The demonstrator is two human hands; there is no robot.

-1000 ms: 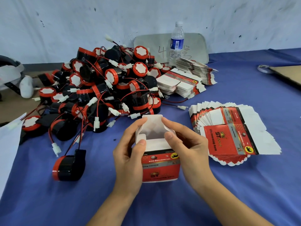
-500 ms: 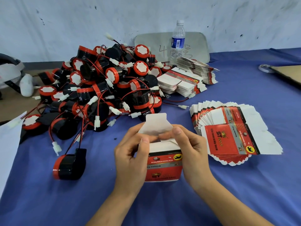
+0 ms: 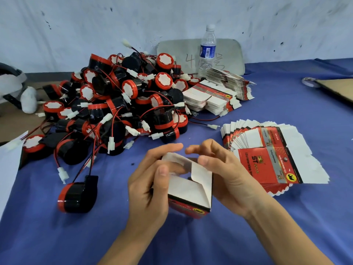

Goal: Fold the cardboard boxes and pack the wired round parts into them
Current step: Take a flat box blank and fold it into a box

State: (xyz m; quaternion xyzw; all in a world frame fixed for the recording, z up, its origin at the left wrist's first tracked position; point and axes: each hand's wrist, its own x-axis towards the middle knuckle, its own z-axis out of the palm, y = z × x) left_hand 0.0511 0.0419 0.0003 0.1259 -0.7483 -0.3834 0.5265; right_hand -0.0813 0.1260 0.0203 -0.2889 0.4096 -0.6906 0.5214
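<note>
A: How far along?
B: One box [image 3: 189, 190], in front of the parts [image 3: 124, 104]: left hand [image 3: 147, 190] and right hand [image 3: 229, 176] curl fingers round it, flaps [image 3: 200, 175] half tucked.
A: Packed?
B: None; blanks [image 3: 267, 157] wait.

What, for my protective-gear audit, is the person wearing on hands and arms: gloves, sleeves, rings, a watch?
Nothing shows. The left hand and right hand are bare, with no gloves, rings or tape, and short plain nails. The left forearm and right forearm are bare as far as the bottom edge of the view: no sleeve, watch or wristband.
</note>
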